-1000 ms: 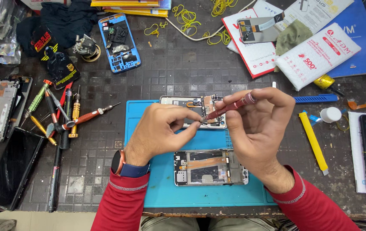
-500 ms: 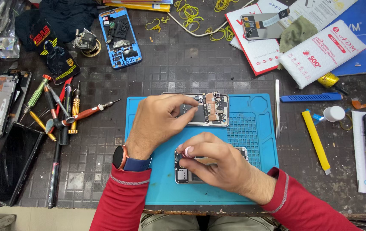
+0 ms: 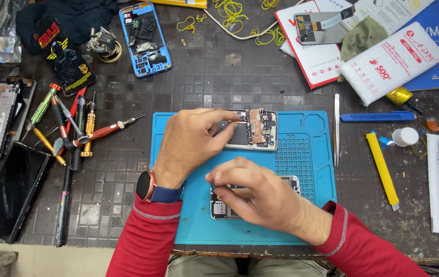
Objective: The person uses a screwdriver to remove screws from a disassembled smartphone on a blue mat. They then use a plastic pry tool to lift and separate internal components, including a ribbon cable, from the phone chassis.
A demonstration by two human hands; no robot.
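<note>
Bare blue mat [image 3: 309, 169] right of both opened phones; screwdrivers [image 3: 70, 128] crowd the left, white tweezers [image 3: 337, 128] edge the right

Blue mat [image 3: 309, 169], red sleeves [image 3: 145, 241], yellow pry tool [image 3: 382, 169], dark chequered table [image 3: 214, 72], blue phone frame [image 3: 145, 38]

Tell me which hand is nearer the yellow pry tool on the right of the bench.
Right. The right hand rests on the lower phone on the blue mat, closer to the yellow pry tool. The left hand sits further left, on the upper phone.
</note>
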